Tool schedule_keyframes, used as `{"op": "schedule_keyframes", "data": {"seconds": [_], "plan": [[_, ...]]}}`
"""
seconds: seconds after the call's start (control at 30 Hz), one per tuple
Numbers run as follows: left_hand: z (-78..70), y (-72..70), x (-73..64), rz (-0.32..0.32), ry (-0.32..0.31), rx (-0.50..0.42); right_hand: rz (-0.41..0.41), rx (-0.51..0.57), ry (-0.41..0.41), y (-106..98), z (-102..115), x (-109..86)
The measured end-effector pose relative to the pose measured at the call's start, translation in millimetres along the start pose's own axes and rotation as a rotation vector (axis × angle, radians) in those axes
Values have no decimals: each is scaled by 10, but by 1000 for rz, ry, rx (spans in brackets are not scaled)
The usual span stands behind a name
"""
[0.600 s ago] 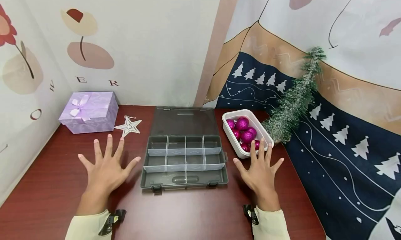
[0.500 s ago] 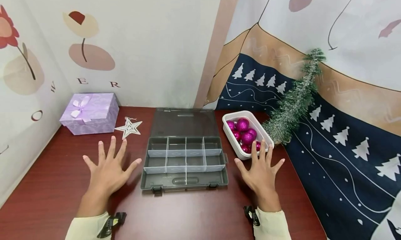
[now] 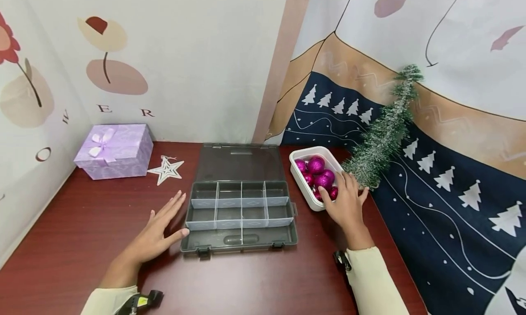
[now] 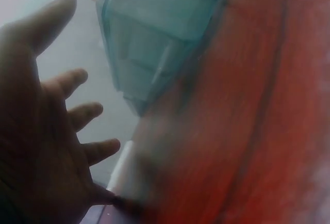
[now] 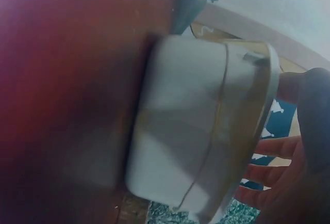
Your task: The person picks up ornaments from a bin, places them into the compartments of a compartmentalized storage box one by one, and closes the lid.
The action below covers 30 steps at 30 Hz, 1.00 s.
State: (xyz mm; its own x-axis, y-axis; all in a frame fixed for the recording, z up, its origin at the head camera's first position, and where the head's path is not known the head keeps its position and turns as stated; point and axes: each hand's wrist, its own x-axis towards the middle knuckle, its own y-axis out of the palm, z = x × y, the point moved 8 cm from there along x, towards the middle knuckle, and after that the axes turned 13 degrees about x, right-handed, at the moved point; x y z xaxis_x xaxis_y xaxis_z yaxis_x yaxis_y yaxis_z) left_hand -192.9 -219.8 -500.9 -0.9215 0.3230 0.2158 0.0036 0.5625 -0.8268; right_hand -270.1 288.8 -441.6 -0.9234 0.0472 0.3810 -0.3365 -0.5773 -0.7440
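Glossy, glittery magenta baubles [image 3: 324, 181] lie in a white tub [image 5: 191, 110], left fingers [image 4: 100, 153] and right fingers [image 5: 265, 173] parted.

left hand [image 3: 154, 237]: fingers are pointing toward a divided case [image 3: 205, 237]. white star [image 3: 166, 170]: is lying beyond those fingertips. lilac gift box [image 3: 115, 153]: is sitting farther left. right hand [image 3: 347, 205]: fingers are covering one corner of a white tub [image 3: 303, 189]. magenta baubles [image 3: 316, 165]: are lying left of these fingers. frosted tree [image 3: 382, 137]: is standing beyond them.

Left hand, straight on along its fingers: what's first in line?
Likely the left edge of the open, grey translucent plastic compartment box, near its hinge. Height is unclear, so the left hand could pass above it.
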Motion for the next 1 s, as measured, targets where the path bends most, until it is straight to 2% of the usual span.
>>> {"op": "schedule_keyframes", "data": {"seconds": [0.13,0.37,0.47,0.7,1.0], "plan": [[10,37,-44,11,7,-7,26,17,12,59,-2,214],[8,68,-56,16,15,-26,110,70,98,61,-80,472],[2,90,-52,24,25,-31,145,85,106,31,-115,497],[12,93,-79,26,34,-38,152,74,24,12,-23,503],[7,127,-60,61,13,-28,241,66,39,127,-87,479]]}}
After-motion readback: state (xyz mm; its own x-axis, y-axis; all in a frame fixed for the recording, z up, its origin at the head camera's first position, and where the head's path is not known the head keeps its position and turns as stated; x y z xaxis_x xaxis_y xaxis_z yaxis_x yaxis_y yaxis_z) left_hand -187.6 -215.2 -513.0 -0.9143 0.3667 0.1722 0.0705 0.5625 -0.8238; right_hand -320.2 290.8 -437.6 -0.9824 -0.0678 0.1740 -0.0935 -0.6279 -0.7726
